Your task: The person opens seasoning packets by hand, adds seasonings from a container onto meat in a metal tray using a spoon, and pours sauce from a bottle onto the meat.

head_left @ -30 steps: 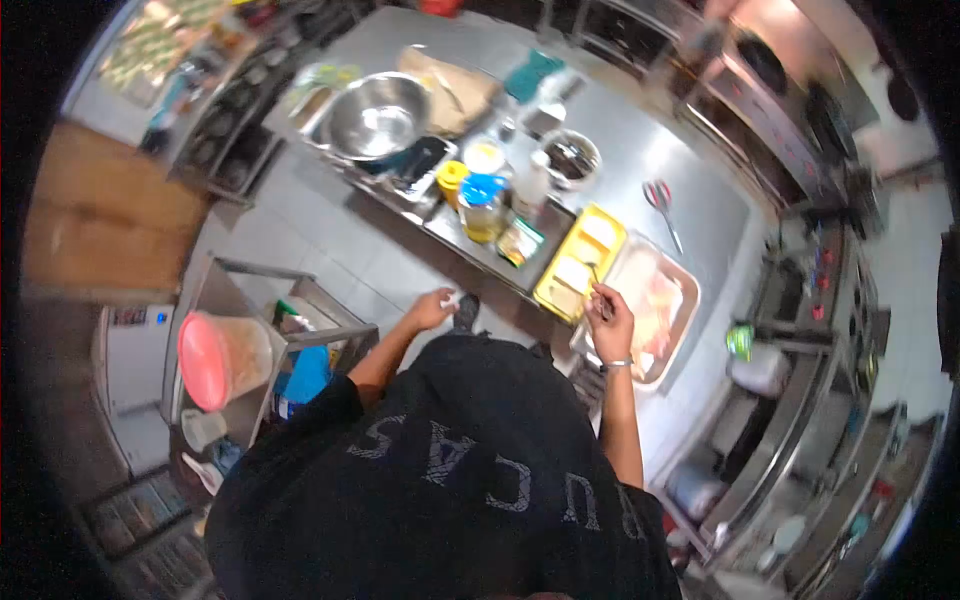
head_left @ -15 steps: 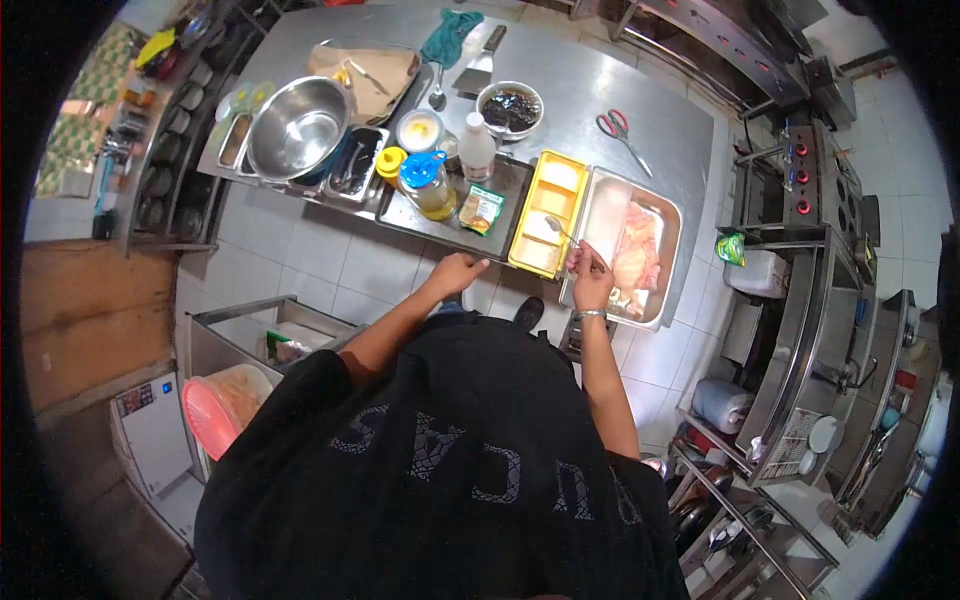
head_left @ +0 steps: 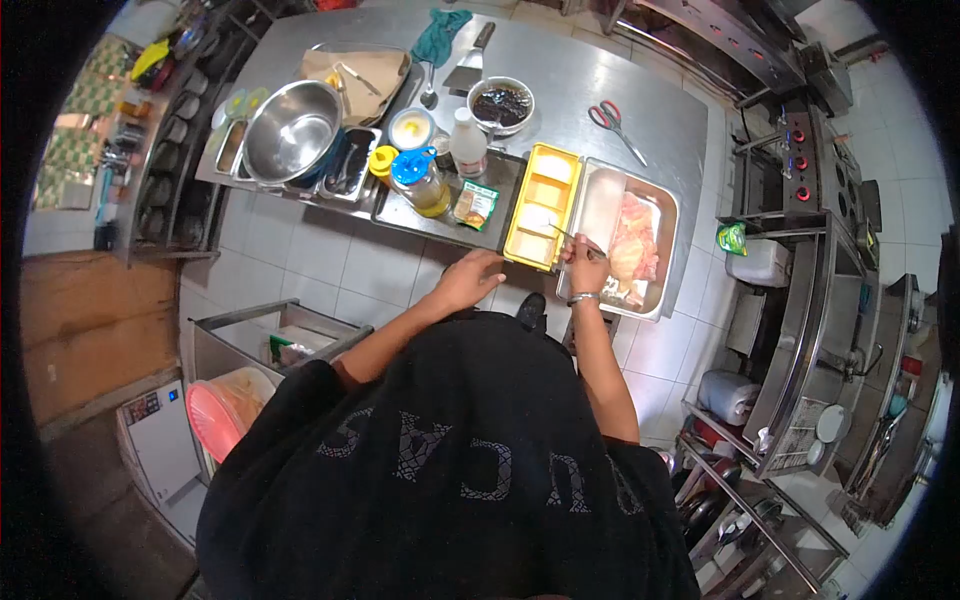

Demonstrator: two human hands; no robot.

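Observation:
My right hand [head_left: 586,270] pinches a thin metal spoon [head_left: 563,233] whose tip hangs over the front part of a yellow divided container [head_left: 574,190]. White and pale contents lie in the container's compartments. Just right of it stands a steel pan [head_left: 673,225] with raw meat [head_left: 635,245], looking like chicken, in its right half. My left hand [head_left: 472,280] holds nothing, its fingers stretched out before the front edge of a dark tray [head_left: 420,229]. On that tray are a seasoning packet [head_left: 476,207], a blue-capped jar of yellow liquid [head_left: 425,185] and a white-topped bottle [head_left: 468,145].
Toward the back of the steel table [head_left: 560,60] are a bowl of dark liquid [head_left: 502,105], red-handled scissors [head_left: 618,130], a metal spatula [head_left: 470,62] and a green cloth [head_left: 438,36]. A large steel bowl [head_left: 292,132] is at the left. Stove burners [head_left: 800,165] stand to the right.
My left hand has shifted right and spread its fingers more. My right hand, still holding the spoon, has moved slightly, with the spoon tip near the front compartments. The view has tilted slightly.

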